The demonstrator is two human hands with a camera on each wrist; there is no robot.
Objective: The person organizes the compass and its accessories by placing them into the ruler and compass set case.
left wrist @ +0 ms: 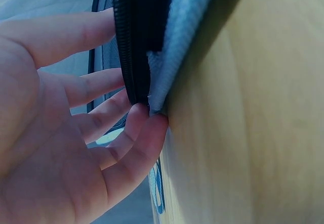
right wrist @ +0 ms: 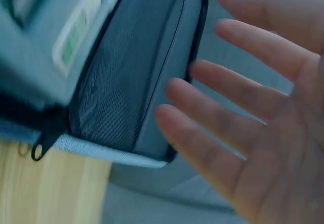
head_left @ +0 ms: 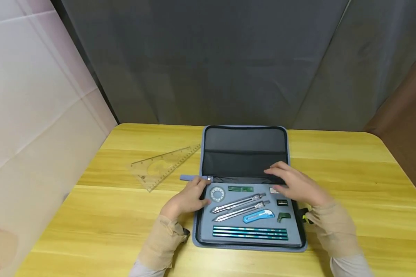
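A blue-grey zip case [head_left: 242, 246] lies opened on the table, its black-lined lid [head_left: 244, 140] folded back. My left hand [head_left: 190, 196] rests at its left edge by the hinge; in the left wrist view, the thumb and fingertips touch the zipper edge [left wrist: 124, 47]. Over the right side near the hinge hovers my right hand [head_left: 298, 184], fingers spread and holding nothing, partly hiding a white-and-green eraser [right wrist: 76, 34]. The grey insert holds two silver compasses [head_left: 237, 203], a blue utility knife [head_left: 259, 216], striped pencils [head_left: 249, 232] and a round pale disc [head_left: 217, 194].
Left of the case, a clear set square [head_left: 163, 165] lies on the wooden table [head_left: 350, 165]. A blue strap [head_left: 190, 177] sticks out at the hinge. Also in the insert are a green box [head_left: 240, 189], a small black item [head_left: 282, 202] and a green piece [head_left: 284, 217].
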